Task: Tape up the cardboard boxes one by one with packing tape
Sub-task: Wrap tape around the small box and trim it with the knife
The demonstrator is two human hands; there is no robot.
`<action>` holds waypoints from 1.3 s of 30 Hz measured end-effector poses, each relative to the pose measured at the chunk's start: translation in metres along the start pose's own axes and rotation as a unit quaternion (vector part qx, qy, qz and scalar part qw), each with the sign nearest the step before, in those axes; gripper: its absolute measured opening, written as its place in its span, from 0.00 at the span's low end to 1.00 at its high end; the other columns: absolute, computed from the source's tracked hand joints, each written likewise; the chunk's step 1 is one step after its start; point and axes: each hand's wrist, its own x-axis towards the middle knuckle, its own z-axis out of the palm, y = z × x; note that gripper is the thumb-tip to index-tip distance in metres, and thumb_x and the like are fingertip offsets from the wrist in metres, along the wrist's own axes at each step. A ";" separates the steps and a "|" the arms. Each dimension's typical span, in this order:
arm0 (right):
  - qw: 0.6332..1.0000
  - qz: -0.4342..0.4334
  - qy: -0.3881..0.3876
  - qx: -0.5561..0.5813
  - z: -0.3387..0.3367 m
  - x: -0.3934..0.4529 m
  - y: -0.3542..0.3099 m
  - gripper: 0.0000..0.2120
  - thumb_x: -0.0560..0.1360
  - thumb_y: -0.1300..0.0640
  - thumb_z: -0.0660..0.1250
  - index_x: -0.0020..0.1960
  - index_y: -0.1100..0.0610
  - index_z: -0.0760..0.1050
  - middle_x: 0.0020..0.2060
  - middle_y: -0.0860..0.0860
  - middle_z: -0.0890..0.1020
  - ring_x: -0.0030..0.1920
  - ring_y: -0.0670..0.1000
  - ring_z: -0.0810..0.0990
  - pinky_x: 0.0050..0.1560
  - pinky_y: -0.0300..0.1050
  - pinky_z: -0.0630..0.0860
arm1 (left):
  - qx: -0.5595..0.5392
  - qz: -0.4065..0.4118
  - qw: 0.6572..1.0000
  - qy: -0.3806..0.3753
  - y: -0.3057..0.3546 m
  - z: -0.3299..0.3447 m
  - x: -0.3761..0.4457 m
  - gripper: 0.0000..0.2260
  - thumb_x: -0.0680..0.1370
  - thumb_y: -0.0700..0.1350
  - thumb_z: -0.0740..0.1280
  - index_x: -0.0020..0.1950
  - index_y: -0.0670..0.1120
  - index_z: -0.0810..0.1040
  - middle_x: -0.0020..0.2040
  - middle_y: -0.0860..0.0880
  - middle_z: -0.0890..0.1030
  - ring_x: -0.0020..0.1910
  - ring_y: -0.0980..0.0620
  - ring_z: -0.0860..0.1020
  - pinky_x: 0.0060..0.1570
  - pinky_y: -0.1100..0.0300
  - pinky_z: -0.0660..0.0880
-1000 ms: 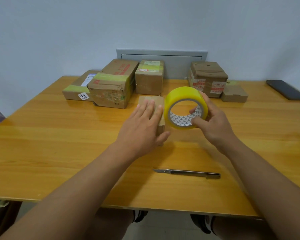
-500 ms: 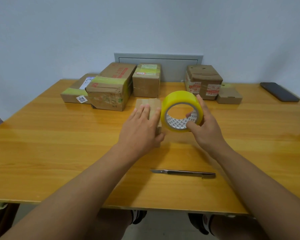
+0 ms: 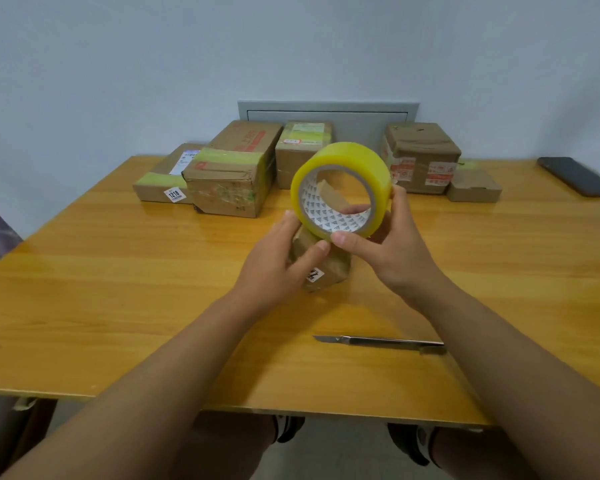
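Note:
A small brown cardboard box (image 3: 329,268) with a white label is tilted up off the wooden table (image 3: 118,289) at the middle. My left hand (image 3: 274,265) grips it, thumb across its near face. Its upper part is hidden behind a yellow roll of packing tape (image 3: 354,157). My right hand (image 3: 395,251) holds that roll upright just above the box, fingers through the core and thumb on the lower rim. My left fingertips reach the roll's left edge.
Several taped cardboard boxes stand along the back: a flat one (image 3: 160,185), a large one (image 3: 236,168), a medium one (image 3: 302,150), another (image 3: 423,150) and a small flat one (image 3: 475,185). A metal utility knife (image 3: 381,341) lies near the front edge. A dark phone (image 3: 579,176) lies far right.
My left hand went from lying flat on the small box to gripping it and tipping it up. The tape roll moved left, over the box.

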 end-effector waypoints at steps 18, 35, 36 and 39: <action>0.998 0.041 0.034 0.037 0.010 0.008 0.011 0.20 0.70 0.61 0.76 0.54 0.50 0.68 0.54 0.50 0.83 0.50 0.43 0.82 0.46 0.36 0.77 | 0.206 0.060 0.970 0.117 -0.005 0.026 -0.011 0.48 0.64 0.56 0.79 0.74 0.36 0.61 0.70 0.41 0.70 0.68 0.46 0.69 0.65 0.55 0.71; 0.990 0.035 0.018 -0.139 -0.047 0.010 0.011 0.24 0.72 0.66 0.70 0.65 0.50 0.71 0.49 0.55 0.79 0.48 0.56 0.80 0.52 0.58 0.80 | 0.074 -0.095 0.985 0.125 -0.011 0.019 -0.006 0.50 0.66 0.61 0.77 0.78 0.46 0.55 0.74 0.50 0.64 0.72 0.53 0.64 0.62 0.65 0.62; 0.988 0.040 0.016 -0.145 -0.047 0.011 0.014 0.26 0.72 0.65 0.70 0.67 0.51 0.70 0.50 0.55 0.80 0.49 0.56 0.80 0.52 0.58 0.80 | 0.072 -0.098 0.985 0.124 -0.011 0.019 -0.006 0.50 0.66 0.62 0.77 0.78 0.46 0.54 0.75 0.50 0.63 0.73 0.53 0.63 0.63 0.66 0.61; 0.987 0.053 0.017 -0.149 -0.048 0.011 0.020 0.27 0.73 0.64 0.70 0.69 0.52 0.69 0.49 0.56 0.80 0.48 0.56 0.80 0.52 0.58 0.79 | 0.069 -0.103 0.986 0.111 -0.011 0.017 -0.007 0.51 0.67 0.62 0.77 0.80 0.49 0.50 0.76 0.50 0.61 0.73 0.53 0.62 0.61 0.66 0.60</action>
